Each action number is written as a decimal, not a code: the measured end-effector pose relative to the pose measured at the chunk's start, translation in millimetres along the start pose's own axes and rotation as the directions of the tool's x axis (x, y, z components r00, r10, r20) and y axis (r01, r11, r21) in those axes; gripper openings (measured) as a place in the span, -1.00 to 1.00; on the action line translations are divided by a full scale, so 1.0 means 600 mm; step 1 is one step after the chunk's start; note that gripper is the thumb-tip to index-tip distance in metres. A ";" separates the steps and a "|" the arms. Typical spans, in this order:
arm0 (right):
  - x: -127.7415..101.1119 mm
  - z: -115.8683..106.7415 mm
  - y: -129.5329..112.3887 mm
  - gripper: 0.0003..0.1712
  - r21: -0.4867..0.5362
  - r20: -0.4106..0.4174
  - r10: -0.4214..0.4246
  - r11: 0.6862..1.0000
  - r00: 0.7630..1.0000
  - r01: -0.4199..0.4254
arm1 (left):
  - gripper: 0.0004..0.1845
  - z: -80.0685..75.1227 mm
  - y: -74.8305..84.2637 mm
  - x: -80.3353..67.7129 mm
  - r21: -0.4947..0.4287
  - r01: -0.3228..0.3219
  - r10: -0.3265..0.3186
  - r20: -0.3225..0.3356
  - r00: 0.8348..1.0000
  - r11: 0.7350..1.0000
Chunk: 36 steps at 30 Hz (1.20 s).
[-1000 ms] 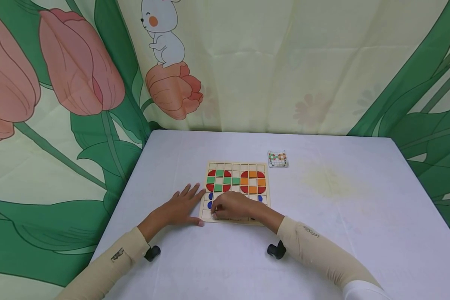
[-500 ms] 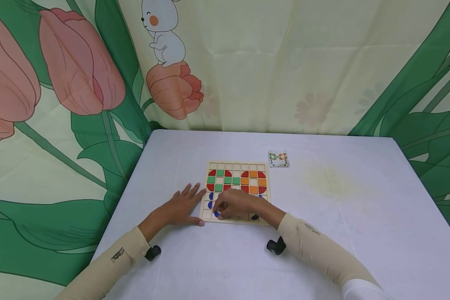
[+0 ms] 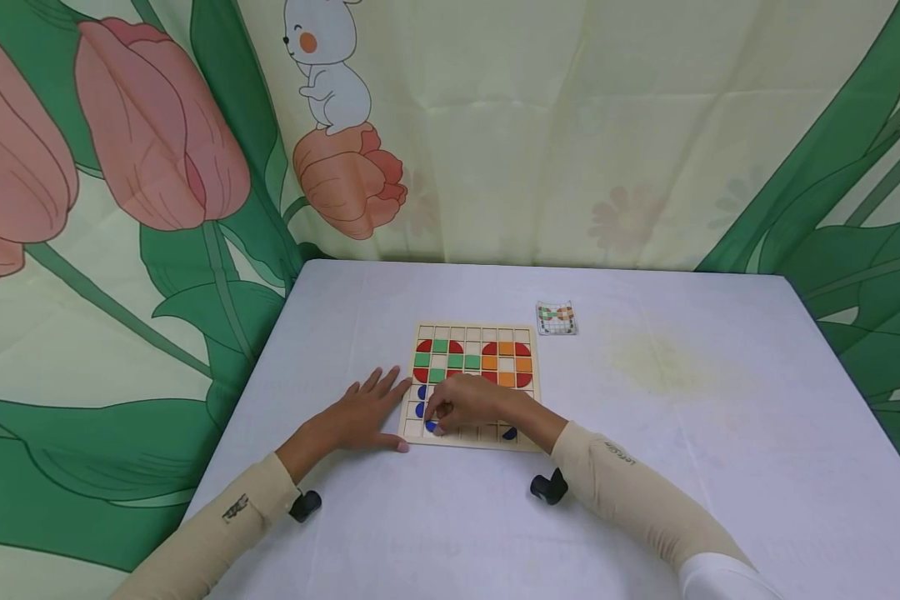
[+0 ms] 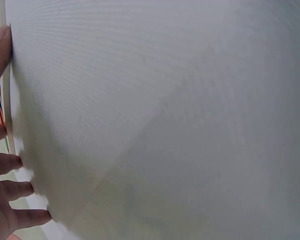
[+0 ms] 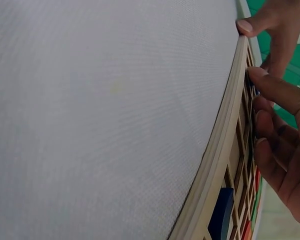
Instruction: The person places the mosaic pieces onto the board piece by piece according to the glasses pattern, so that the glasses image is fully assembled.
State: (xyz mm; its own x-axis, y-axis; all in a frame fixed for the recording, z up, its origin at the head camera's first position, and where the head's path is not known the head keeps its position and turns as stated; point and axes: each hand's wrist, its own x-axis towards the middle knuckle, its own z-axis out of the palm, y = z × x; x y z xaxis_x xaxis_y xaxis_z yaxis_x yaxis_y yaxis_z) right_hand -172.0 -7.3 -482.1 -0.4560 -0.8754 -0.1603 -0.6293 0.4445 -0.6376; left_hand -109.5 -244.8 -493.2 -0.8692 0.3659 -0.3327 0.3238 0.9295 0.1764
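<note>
A white-covered table [image 3: 645, 467] carries all items, with a tulip-and-rabbit printed cloth [image 3: 157, 167] hung behind its far edge.

Near the middle of the table, toward the near edge, lies a wooden grid board [image 3: 474, 330]. Its far rows hold two ring patterns: red quarter-rounds with green squares on the left [image 3: 438, 360], and red with orange squares on the right [image 3: 506, 362]. Blue curved pieces sit in the near rows.

The left hand [image 3: 360, 414] lies flat on the table, fingers straight and spread, thumb and fingertips against the board's left edge. It grips nothing; judged, it is bracing the board against sliding.

The right hand [image 3: 471, 404] rests over the near-left part of the board, fingers curled down onto a blue piece [image 3: 432, 427] in the nearest row. It appears to pinch this piece between thumb and forefinger, probably to turn or seat it in its cell. The right wrist view shows the fingertips [image 5: 257, 75] pressing at the board's edge cells.

A small pattern card [image 3: 556, 317] lies just off the board's far right corner, apparently as reference.

Small lettering on both sleeves is illegible.
</note>
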 end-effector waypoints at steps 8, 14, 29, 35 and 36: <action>-0.001 0.000 -0.004 -0.73 -0.007 0.008 0.022 1.000 1.000 -0.022 | 0.20 -0.002 0.001 -0.001 -0.008 -0.001 0.001 -0.006 1.000 1.000; -0.011 -0.005 -0.003 -0.69 0.019 -0.002 0.021 1.000 1.000 -0.021 | 0.20 -0.003 0.002 0.002 -0.002 0.002 -0.002 0.001 1.000 1.000; -0.098 -0.035 0.041 -0.70 0.039 -0.137 0.092 0.995 0.986 -0.088 | 0.21 -0.012 0.011 0.006 0.017 -0.005 0.005 0.007 1.000 1.000; -0.162 -0.051 0.056 -0.62 0.028 -0.220 0.170 0.985 0.961 -0.168 | 0.21 -0.014 0.011 0.003 0.012 0.002 -0.002 0.020 1.000 1.000; -0.174 -0.053 0.058 -0.59 0.030 -0.235 0.189 0.982 0.953 -0.188 | 0.21 -0.014 0.011 0.002 0.010 0.003 -0.003 0.023 1.000 1.000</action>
State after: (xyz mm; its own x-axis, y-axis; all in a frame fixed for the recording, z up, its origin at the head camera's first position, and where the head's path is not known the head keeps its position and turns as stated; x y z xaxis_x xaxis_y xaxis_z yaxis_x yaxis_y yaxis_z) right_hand -166.4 105.6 -463.8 -0.7018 -0.7058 -0.0965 -0.5134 0.5951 -0.6182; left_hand -111.7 -238.6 -484.6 -0.8612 0.3641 -0.3547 0.3252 0.9310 0.1661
